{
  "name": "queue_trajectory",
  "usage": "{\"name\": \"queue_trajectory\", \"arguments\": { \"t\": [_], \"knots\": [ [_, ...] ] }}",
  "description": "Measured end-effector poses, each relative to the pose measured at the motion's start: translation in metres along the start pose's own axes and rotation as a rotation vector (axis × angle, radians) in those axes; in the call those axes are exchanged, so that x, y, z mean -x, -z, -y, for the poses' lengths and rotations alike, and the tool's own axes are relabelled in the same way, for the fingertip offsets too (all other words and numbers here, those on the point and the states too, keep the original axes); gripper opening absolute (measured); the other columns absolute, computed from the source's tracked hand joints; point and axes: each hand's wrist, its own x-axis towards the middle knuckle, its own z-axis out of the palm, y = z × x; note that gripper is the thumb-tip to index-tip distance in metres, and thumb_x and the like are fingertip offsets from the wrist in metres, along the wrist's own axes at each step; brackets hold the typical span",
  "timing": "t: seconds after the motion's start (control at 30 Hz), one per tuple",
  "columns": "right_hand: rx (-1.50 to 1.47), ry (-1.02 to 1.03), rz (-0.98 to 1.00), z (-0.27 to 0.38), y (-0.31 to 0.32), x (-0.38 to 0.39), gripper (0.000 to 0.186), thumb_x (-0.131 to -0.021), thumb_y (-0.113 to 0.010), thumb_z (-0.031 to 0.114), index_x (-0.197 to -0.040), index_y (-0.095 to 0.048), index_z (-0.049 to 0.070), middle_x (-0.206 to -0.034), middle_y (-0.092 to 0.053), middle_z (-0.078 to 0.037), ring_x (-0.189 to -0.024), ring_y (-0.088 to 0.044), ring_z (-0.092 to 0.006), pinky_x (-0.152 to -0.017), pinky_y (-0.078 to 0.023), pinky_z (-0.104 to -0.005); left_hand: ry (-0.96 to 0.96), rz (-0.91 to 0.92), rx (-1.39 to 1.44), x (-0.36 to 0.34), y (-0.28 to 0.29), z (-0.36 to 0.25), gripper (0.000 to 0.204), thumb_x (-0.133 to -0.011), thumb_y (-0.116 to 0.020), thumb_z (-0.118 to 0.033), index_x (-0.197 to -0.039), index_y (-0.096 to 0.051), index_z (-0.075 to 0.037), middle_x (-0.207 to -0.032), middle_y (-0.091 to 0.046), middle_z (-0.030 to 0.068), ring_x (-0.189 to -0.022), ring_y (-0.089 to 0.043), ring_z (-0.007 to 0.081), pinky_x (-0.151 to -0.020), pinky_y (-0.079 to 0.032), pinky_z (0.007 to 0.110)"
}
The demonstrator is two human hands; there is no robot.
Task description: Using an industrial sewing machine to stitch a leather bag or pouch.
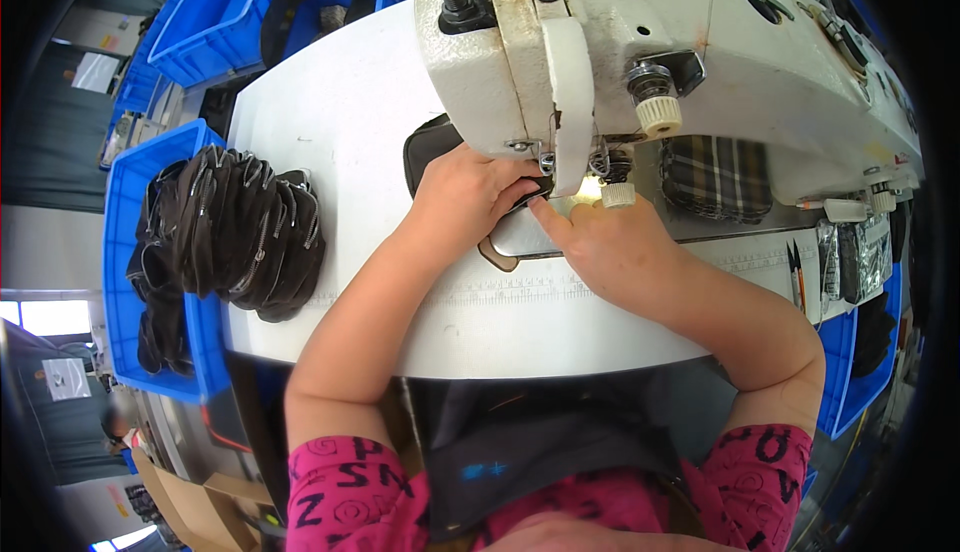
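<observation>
1. Bench (340,102): white top, rounded near edge with a printed ruler strip along it; it carries everything listed below.
2. Sewing machine (700,42): cream, worn, standing across the far right part of the bench, its head overhanging the middle.
3. Blue bin (120,192): set against the left edge of the bench, part filled with dark pieces.
4. Pile of black zippered pieces (240,232): lies over the left edge of the bench, partly on the bin's rim.
5. Plaid pad (715,180): lies under the machine arm, towards the right of the bench.
6. Black workpiece (425,152): flat on the bench centre, below the machine head; its right end runs under the needle area and is mostly covered by the left hand.
7. Left hand (462,197): palm down on the workpiece, fingers curled and pressing its edge just left of the needle.
8. Right hand (600,242): resting on the bench, just right of the needle plate, forefinger extended to touch the workpiece edge; other fingers loosely bent, gripping nothing.
9. Pens (797,274): near the right edge of the bench.
</observation>
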Motion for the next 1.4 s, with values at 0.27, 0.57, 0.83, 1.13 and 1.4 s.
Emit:
{"name": "queue_trajectory", "arguments": {
  "t": [0.27,0.57,0.83,1.13,1.4],
  "knots": [
    [-0.037,-0.020,-0.062,-0.001,-0.008,0.001,0.053,-0.082,-0.065,0.010,-0.134,-0.066,0.001,-0.064,-0.065,-0.003,-0.057,-0.066,-0.0202,-0.052,-0.050,-0.0346,0.044,-0.013,-0.081,0.002,0.001,-0.013,0.013,-0.082,-0.080,-0.015,-0.094,-0.076,-0.014,-0.090,-0.075,0.0011,-0.089,-0.071,0.0241,-0.074,-0.058,0.036],
    [-0.015,-0.055,-0.065,0.000,-0.011,-0.004,0.050,-0.081,-0.066,0.009,-0.130,-0.067,0.002,-0.065,-0.067,-0.003,-0.055,-0.067,-0.0202,-0.050,-0.050,-0.0352,0.130,0.015,-0.235,0.001,-0.002,-0.019,0.010,-0.087,-0.075,-0.019,-0.097,-0.077,-0.015,-0.089,-0.073,0.0011,-0.090,-0.071,0.0224,-0.070,-0.057,0.036],
    [-0.075,-0.072,-0.124,-0.002,-0.013,-0.003,0.046,-0.080,-0.067,0.009,-0.124,-0.068,0.001,-0.062,-0.066,-0.004,-0.054,-0.067,-0.0221,-0.050,-0.050,-0.0363,0.154,-0.043,-0.062,0.008,0.008,-0.027,0.022,-0.085,-0.077,-0.018,-0.105,-0.072,-0.012,-0.101,-0.071,0.0081,-0.095,-0.069,0.0294,-0.078,-0.056,0.040],
    [-0.072,-0.079,-0.124,-0.001,-0.011,-0.001,0.045,-0.079,-0.069,0.013,-0.123,-0.068,0.005,-0.064,-0.064,-0.002,-0.053,-0.064,-0.0189,-0.050,-0.048,-0.0348,0.180,0.170,-0.010,0.014,0.021,-0.028,0.040,-0.077,-0.073,-0.006,-0.116,-0.069,-0.008,-0.114,-0.067,0.0095,-0.111,-0.064,0.0297,-0.087,-0.057,0.041],
    [0.007,-0.070,-0.004,0.001,-0.005,-0.001,0.046,-0.080,-0.069,0.016,-0.125,-0.070,0.012,-0.065,-0.062,0.000,-0.052,-0.061,-0.0160,-0.048,-0.046,-0.0334,0.131,0.119,-0.085,0.013,0.023,-0.044,0.034,-0.074,-0.073,-0.003,-0.108,-0.074,-0.006,-0.103,-0.064,0.0068,-0.104,-0.064,0.0290,-0.084,-0.058,0.038]
  ]
}}
